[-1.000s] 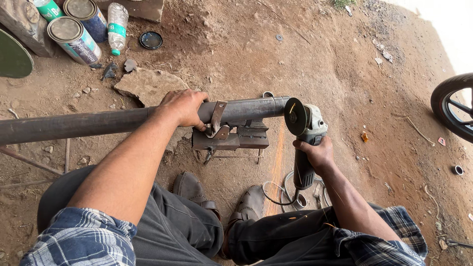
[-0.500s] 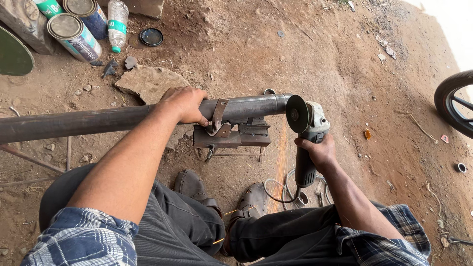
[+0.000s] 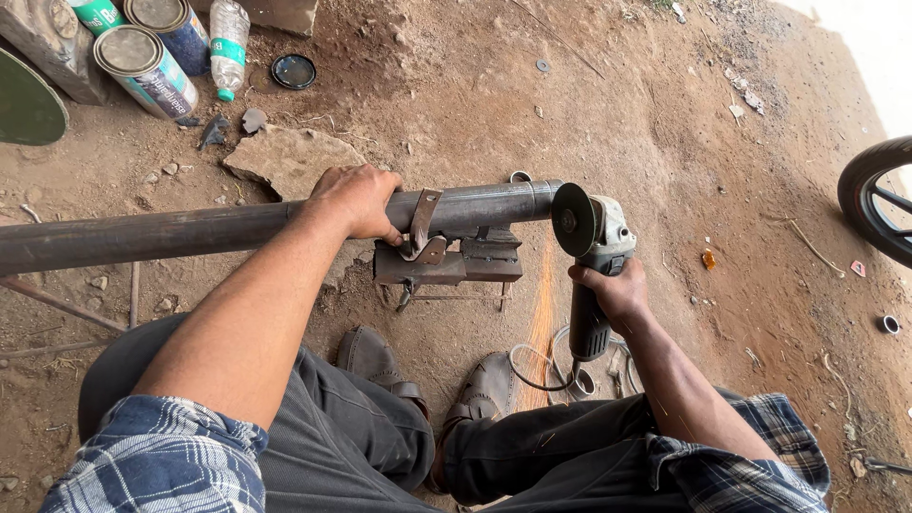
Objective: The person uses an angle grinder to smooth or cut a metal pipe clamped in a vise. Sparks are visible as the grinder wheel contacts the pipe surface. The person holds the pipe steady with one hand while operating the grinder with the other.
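A long dark steel pipe lies level across the view, resting on a rusty metal stand on the dirt ground, with a bent strap looped over it just beside the stand. The left hand presses down on top of the pipe, fingers curled around it next to the strap. At the pipe's right end, the disc of an angle grinder meets the cut face, and orange sparks stream downward toward the person's shoes. The right hand is wrapped tight around the grinder's body, its cord looping on the ground below. A flat stone lies just behind the pipe. Farther off at top left stand paint tins and a plastic bottle; what seems to be a tyre shows at the right edge.
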